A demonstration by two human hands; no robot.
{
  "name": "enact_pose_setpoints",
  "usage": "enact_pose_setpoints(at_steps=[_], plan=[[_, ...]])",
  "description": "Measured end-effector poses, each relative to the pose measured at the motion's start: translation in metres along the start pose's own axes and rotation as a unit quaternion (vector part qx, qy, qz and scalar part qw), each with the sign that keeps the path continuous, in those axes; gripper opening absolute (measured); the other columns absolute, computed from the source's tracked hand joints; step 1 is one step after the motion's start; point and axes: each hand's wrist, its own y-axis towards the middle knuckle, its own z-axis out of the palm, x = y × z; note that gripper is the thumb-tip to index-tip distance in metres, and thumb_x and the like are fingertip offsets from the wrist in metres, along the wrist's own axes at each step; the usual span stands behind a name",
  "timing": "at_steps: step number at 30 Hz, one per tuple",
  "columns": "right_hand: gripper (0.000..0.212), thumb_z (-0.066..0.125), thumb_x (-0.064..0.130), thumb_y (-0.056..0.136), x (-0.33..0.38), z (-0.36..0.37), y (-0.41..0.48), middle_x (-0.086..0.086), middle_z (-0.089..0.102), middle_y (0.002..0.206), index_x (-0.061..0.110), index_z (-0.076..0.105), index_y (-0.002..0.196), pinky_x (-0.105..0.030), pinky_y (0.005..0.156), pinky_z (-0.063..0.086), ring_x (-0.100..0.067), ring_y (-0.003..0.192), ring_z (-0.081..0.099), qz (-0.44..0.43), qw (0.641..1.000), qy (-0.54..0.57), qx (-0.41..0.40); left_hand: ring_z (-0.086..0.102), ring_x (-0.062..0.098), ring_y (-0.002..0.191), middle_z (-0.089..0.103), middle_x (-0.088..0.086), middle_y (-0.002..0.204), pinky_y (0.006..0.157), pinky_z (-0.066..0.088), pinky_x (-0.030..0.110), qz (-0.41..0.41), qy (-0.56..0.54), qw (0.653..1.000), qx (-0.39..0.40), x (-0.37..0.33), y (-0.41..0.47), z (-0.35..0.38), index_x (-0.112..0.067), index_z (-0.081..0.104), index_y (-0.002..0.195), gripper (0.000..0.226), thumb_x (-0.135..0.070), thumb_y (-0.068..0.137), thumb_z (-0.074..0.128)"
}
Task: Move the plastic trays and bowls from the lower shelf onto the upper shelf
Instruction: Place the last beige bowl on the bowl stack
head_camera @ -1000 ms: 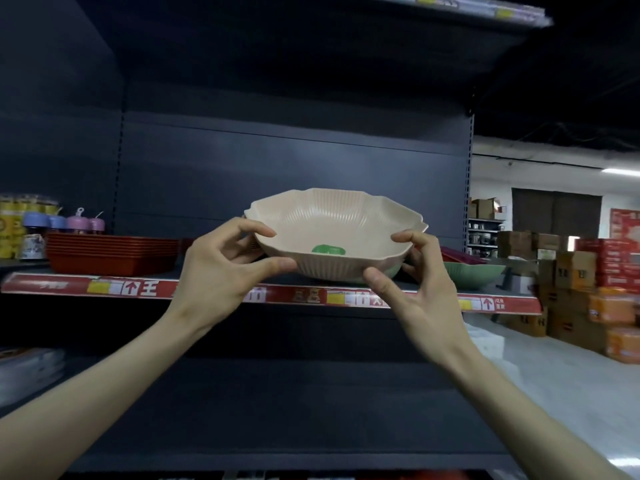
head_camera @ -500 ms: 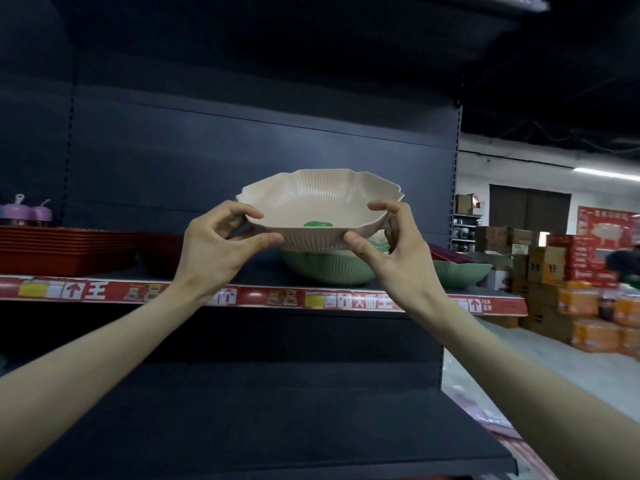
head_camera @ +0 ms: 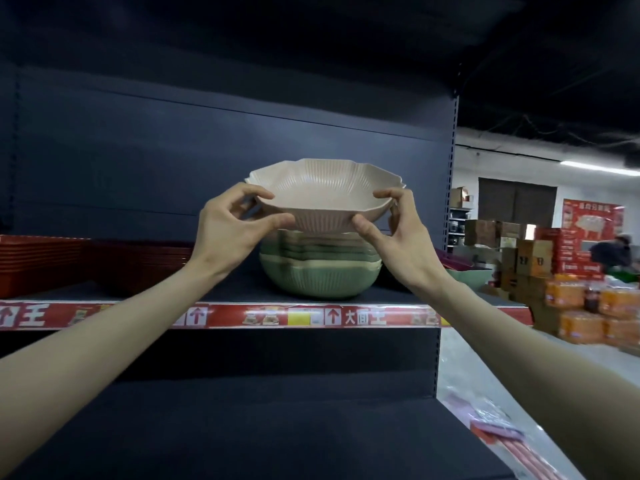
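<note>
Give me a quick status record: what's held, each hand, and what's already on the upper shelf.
held: beige bowl, upright
left hand: pinches the bowl's left rim
right hand: pinches the bowl's right rim
position: directly over the stack of bowls; contact unclear
upper shelf: stack of bowls, red trays to its left, green bowl to its right

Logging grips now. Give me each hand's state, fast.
Left hand: pinching the beige bowl by its rim.
Right hand: pinching the same bowl's opposite rim.
</note>
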Motion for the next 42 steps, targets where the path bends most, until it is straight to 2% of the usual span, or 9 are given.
enact_pose_setpoints(at_steps=[6, 9, 14, 21, 28, 32, 36, 39, 42], plan=[[0.048, 0.07, 0.051, 0.096, -0.019, -0.002, 0.029, 0.001, 0.06, 0.136, 0.036, 0.044, 0.133, -0.026, 0.094, 0.044, -0.017, 0.12, 0.06, 0.021, 1.0, -0.011, 0.003, 0.074, 0.009, 0.101, 0.079, -0.009, 0.101, 0.094, 0.061, 0.031, -0.015, 0.037, 0.999, 0.009, 0.013, 0.03, 0.017, -0.026, 0.078, 0.094, 0.045, -0.051, 0.061, 0.097], [0.051, 0.067, 0.056, 0.097, -0.032, 0.0, 0.037, -0.002, 0.059, 0.139, 0.033, 0.042, 0.136, -0.031, 0.099, 0.045, -0.021, 0.123, 0.059, 0.051, 0.999, -0.01, 0.01, 0.073, 0.01, 0.087, 0.079, -0.007, 0.092, 0.086, 0.062, 0.037, -0.05, 0.062, 0.997, 0.015, 0.022, 0.041, 0.023, -0.027, 0.081, 0.091, 0.047, -0.056, 0.058, 0.098], [0.056, 0.059, 0.064, 0.097, -0.049, 0.007, 0.04, -0.004, 0.058, 0.134, 0.027, 0.039, 0.135, -0.035, 0.098, 0.045, -0.023, 0.12, 0.06, 0.114, 0.993, -0.004, 0.031, 0.074, 0.015, 0.09, 0.079, -0.006, 0.094, 0.081, 0.06, 0.035, -0.077, 0.099, 0.992, 0.033, 0.031, 0.041, 0.031, -0.03, 0.082, 0.094, 0.056, -0.067, 0.053, 0.094], [0.074, 0.05, 0.074, 0.096, -0.055, 0.015, 0.04, -0.003, 0.056, 0.136, 0.024, 0.033, 0.147, -0.034, 0.094, 0.042, -0.024, 0.118, 0.058, 0.162, 0.982, -0.047, 0.081, 0.073, 0.009, 0.1, 0.079, -0.014, 0.096, 0.095, 0.059, 0.04, -0.147, 0.154, 0.976, 0.053, 0.048, 0.026, 0.027, -0.034, 0.079, 0.096, 0.059, -0.078, 0.058, 0.086], [0.072, 0.048, 0.077, 0.095, -0.061, 0.022, 0.037, -0.007, 0.05, 0.149, 0.026, 0.04, 0.146, -0.035, 0.097, 0.041, -0.027, 0.129, 0.055, 0.167, 0.98, -0.07, 0.088, 0.06, 0.007, 0.12, 0.069, -0.019, 0.121, 0.085, 0.044, 0.018, -0.159, 0.177, 0.964, 0.116, 0.04, 0.008, 0.021, -0.039, 0.07, 0.122, 0.054, -0.073, 0.08, 0.074], [0.073, 0.05, 0.072, 0.097, -0.064, 0.025, 0.035, -0.008, 0.045, 0.155, 0.028, 0.033, 0.152, -0.034, 0.1, 0.04, -0.029, 0.134, 0.051, 0.156, 0.982, -0.07, 0.084, 0.048, 0.013, 0.14, 0.056, -0.012, 0.149, 0.106, 0.04, 0.033, -0.18, 0.182, 0.959, 0.12, 0.041, 0.002, 0.021, -0.046, 0.048, 0.148, 0.083, -0.08, 0.077, 0.073], [0.073, 0.051, 0.072, 0.097, -0.066, 0.023, 0.033, -0.008, 0.05, 0.152, 0.026, 0.036, 0.152, -0.033, 0.098, 0.039, -0.022, 0.122, 0.052, 0.153, 0.983, -0.07, 0.075, 0.042, 0.02, 0.148, 0.046, -0.007, 0.16, 0.115, 0.038, 0.041, -0.215, 0.171, 0.954, 0.125, 0.042, 0.006, 0.026, -0.047, 0.036, 0.155, 0.094, -0.086, 0.076, 0.067], [0.072, 0.05, 0.073, 0.097, -0.068, 0.021, 0.032, -0.006, 0.052, 0.149, 0.027, 0.036, 0.151, -0.033, 0.095, 0.039, -0.021, 0.118, 0.053, 0.16, 0.982, -0.064, 0.075, 0.041, 0.023, 0.15, 0.045, -0.006, 0.162, 0.121, 0.035, 0.049, -0.241, 0.173, 0.947, 0.125, 0.046, 0.008, 0.032, -0.045, 0.036, 0.157, 0.094, -0.092, 0.078, 0.056], [0.065, 0.049, 0.072, 0.098, -0.069, 0.021, 0.03, -0.003, 0.057, 0.142, 0.028, 0.038, 0.145, -0.034, 0.093, 0.041, -0.023, 0.118, 0.058, 0.167, 0.982, -0.044, 0.081, 0.046, 0.02, 0.144, 0.051, -0.007, 0.156, 0.116, 0.037, 0.043, -0.23, 0.164, 0.953, 0.111, 0.05, 0.005, 0.035, -0.039, 0.046, 0.152, 0.084, -0.088, 0.084, 0.053]])
